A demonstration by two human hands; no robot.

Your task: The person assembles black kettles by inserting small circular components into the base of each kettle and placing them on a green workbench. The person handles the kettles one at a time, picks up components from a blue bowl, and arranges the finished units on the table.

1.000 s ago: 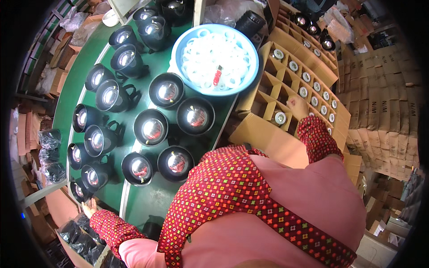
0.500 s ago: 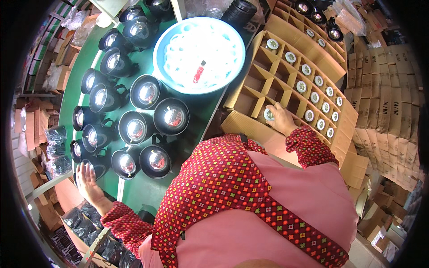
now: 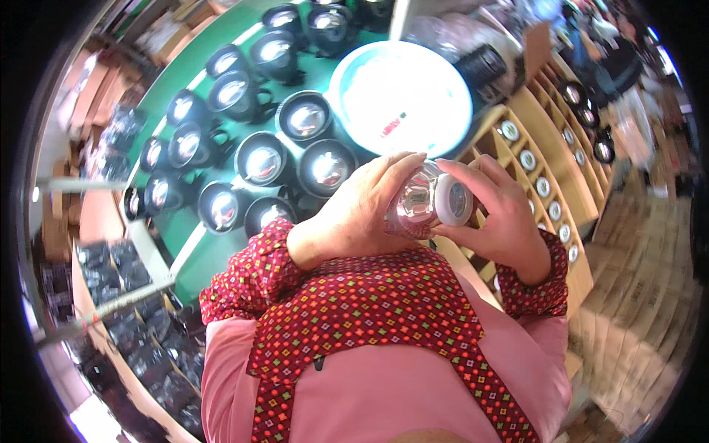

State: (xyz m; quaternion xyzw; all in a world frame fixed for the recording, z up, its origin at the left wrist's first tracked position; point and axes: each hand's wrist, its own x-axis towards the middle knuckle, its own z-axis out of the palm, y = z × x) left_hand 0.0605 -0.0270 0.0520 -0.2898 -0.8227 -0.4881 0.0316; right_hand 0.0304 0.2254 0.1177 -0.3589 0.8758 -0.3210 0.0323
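Together my two hands hold a shiny silver reflector [image 3: 413, 199] with a white ring at one end, in front of my chest. My left hand [image 3: 354, 210] wraps around its silver body. At the white ring [image 3: 452, 199] are the thumb and fingers of my right hand [image 3: 502, 210], closed on that end. Left of my hands, several black lamp housings [image 3: 325, 168] with shiny insides stand on the green table [image 3: 193, 260]. To the right, several white-rimmed round pieces [image 3: 527, 160] sit in the cells of a divided cardboard box [image 3: 504, 124].
A brightly lit pale blue basin [image 3: 336, 96] with a small red item [image 3: 393, 125] in it stands just beyond my hands. Stacked cartons [image 3: 635, 295] rise at the right. Bagged black parts [image 3: 159, 332] fill boxes at the lower left, beside a metal rail [image 3: 111, 310].
My right hand has left the box, and my left hand has come in from the far left housings. Both now hold the reflector. The whole view has shifted, so the table sits differently.
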